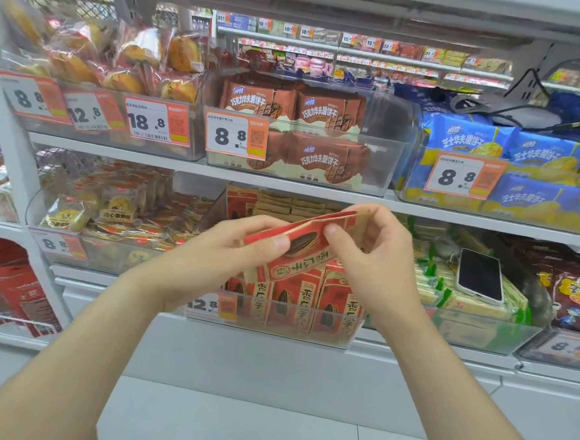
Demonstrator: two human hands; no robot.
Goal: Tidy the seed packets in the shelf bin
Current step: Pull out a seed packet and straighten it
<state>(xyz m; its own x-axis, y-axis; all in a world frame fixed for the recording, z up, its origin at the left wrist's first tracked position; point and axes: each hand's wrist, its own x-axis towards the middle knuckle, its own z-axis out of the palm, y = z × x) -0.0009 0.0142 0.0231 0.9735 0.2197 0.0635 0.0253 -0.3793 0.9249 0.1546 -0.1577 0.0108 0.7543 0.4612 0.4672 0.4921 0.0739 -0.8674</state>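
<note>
Both of my hands are on one red-and-tan seed packet, held tilted just above the shelf bin. My left hand pinches its lower left edge between thumb and curled fingers. My right hand pinches the upper right edge, thumb on the printed face beside the dark seed picture, fingers curled over the top. Directly below, more seed packets stand upright in a row at the front of the clear bin, and behind the held one I can see tan packet tops stacked toward the back. An orange price tag reading 12.8 hangs on the bin's front left. In the next bin to the right, a white phone lies screen-up on green-and-white packs. To the left sits a bin of yellow pastry packs. On the shelf above, brown wafer packs and blue wafer packs fill their own clear bins.
</note>
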